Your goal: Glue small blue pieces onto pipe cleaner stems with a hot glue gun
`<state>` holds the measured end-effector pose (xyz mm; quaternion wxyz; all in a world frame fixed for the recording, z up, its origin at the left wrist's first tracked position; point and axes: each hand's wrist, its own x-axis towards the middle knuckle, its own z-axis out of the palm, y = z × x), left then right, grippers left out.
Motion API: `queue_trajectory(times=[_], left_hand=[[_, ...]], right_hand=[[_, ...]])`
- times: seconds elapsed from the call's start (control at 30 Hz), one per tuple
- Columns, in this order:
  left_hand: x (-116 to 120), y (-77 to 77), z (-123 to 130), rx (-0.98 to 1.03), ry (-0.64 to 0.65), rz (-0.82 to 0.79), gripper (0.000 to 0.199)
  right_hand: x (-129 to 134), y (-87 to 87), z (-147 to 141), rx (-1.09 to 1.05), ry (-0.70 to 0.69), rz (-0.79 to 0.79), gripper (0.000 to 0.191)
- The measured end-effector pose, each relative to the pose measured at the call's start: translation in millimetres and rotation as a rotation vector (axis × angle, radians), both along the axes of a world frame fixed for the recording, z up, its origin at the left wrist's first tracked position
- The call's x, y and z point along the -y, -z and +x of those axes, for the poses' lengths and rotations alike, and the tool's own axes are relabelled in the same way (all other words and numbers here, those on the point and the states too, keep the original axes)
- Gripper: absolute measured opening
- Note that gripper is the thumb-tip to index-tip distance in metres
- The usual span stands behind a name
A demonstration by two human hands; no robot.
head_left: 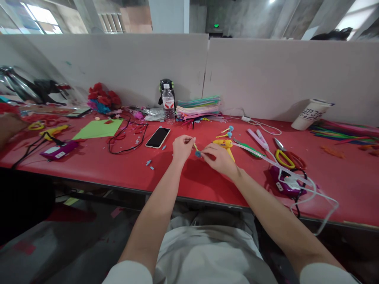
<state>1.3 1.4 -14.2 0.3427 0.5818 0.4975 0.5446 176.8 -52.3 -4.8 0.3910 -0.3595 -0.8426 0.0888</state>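
Note:
My left hand (182, 148) is closed, pinching the yellow stem of a small blue pipe-cleaner flower (198, 154) above the red table. At the blue fluffy end of that flower, the fingertips of my right hand (221, 158) press together. Just behind the right hand lies a yellow hot glue gun (223, 143), partly covered by it. Beyond the glue gun are small blue and yellow pieces (229, 131) like the one in my hands. Short light-blue scraps (148, 162) lie to the left of my left hand.
A phone (158, 137), water bottle (168, 104) and pipe-cleaner bundle (199, 108) stand or lie farther back. Scissors (286, 157), a pink corded tool (258, 139) and a purple box (286, 183) with loose cables are on the right. Another person's arm (10, 128) shows at far left.

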Motion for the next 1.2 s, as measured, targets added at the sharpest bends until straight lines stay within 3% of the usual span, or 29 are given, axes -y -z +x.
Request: queue_trajectory(times=[0.2,0.43,0.73,1.2], left_hand=[[3.1,-1.9,0.5,0.003,-0.009,0.030,0.025],[5.2,-3.3,4.0,0.051,-0.002,0.060,0.024],[3.2,-1.5,2.4,0.012,-0.021,0.050,0.024],[7.8,-3.8,5.4,-0.028,-0.002,0.078,0.022]], right_hand=[[0.2,4.6,-4.5,-0.250,0.138,-0.247,0.018],[-13.2,18.7,-9.4,-0.403,0.089,-0.557,0.027],[-10.2,14.3,-10.0,-0.390,0.108,-0.483,0.016],[-15.7,21.8,-11.3,-0.363,0.129,-0.472,0.014]])
